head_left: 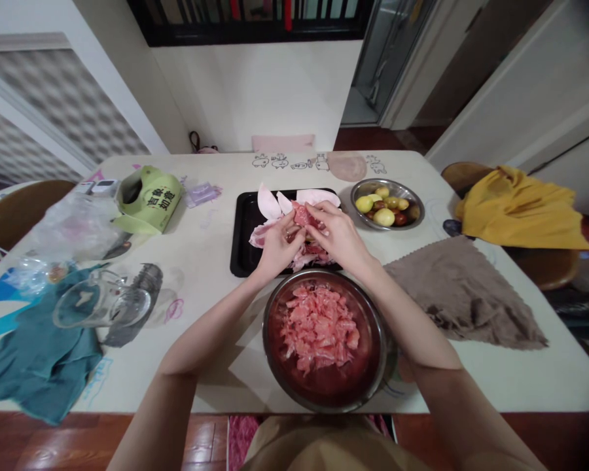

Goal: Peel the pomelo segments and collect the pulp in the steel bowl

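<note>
Between both hands, over the black tray, is a pink-red pomelo segment. My left hand has its fingers closed on the segment's left side, and a ring shows on one finger. From the right, my right hand pinches the same segment. Pale pomelo peel and torn membrane lie in the black tray, partly hidden by my hands. Nearer to me, under my forearms, stands a steel bowl with a heap of pink pomelo flesh in it.
A smaller steel bowl of green and brown fruit stands right of the tray. A grey-brown cloth lies on the right. On the left are a green paper box, a glass pitcher, a teal cloth and plastic bags.
</note>
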Demonstrator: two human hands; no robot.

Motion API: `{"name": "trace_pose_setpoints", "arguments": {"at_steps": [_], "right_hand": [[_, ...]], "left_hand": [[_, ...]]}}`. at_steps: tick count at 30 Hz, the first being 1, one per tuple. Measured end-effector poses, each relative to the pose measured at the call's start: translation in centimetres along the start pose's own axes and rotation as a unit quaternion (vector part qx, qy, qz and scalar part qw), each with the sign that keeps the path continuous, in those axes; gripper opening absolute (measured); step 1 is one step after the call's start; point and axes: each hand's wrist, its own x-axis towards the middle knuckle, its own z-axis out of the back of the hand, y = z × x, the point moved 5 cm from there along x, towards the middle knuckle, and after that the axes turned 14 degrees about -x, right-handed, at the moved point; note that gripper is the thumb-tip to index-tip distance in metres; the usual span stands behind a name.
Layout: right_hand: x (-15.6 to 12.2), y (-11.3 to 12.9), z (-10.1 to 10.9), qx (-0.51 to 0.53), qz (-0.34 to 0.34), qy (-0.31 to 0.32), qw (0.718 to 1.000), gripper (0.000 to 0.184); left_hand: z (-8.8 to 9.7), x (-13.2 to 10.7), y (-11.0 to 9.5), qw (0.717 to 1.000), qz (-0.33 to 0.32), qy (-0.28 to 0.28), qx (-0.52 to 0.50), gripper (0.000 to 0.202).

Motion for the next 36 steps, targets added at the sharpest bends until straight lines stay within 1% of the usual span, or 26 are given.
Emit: {"name": "trace_pose_setpoints", "arguments": {"at_steps": [3, 8, 15, 18, 22, 25, 27, 29, 33, 36], "right_hand": [[0.0, 0.1, 0.1, -0.001, 0.002, 0.005, 1.000, 0.041], [-0.1, 0.4, 0.0, -0.008, 0.004, 0.000, 1.000, 0.042], [-0.2, 0.5, -0.4, -0.030, 0.000, -0.026, 0.999, 0.043], [-0.3, 0.7, -0.5, -0.054, 0.006, -0.049, 0.997, 0.042], [-0.6, 0.9, -0.5, -0.082, 0.016, -0.085, 0.993, 0.042], [-0.8, 1.1, -0.3, -0.096, 0.030, -0.113, 0.988, 0.043], [-0.9, 1.3, -0.2, -0.114, 0.046, -0.140, 0.982, 0.043], [-1.1, 1.5, 0.1, -0.136, 0.066, -0.173, 0.973, 0.044], [-1.3, 1.6, 0.5, -0.172, 0.099, -0.224, 0.954, 0.047], [-1.4, 1.5, 0.8, -0.187, 0.119, -0.247, 0.943, 0.047]], "left_hand": [[-0.2, 0.0, -0.1, 1.000, 0.014, -0.002, -0.015, 0.058], [0.0, -0.1, -0.3, 1.000, 0.004, -0.009, -0.014, 0.055], [0.4, -0.2, 0.3, 0.999, -0.003, -0.036, -0.010, 0.053], [0.5, -0.3, 0.2, 0.999, -0.031, -0.028, 0.020, 0.046], [0.6, -0.4, -0.7, 0.991, -0.080, -0.023, 0.108, 0.036], [0.6, -0.6, -1.7, 0.970, -0.114, -0.034, 0.212, 0.027], [0.6, -0.7, -2.2, 0.947, -0.142, -0.039, 0.286, 0.024], [0.6, -0.8, -2.6, 0.922, -0.177, -0.038, 0.342, 0.025], [0.8, -0.9, -3.4, 0.881, -0.236, -0.021, 0.409, 0.031], [1.1, -0.8, -4.1, 0.857, -0.257, -0.020, 0.447, 0.035]]}}
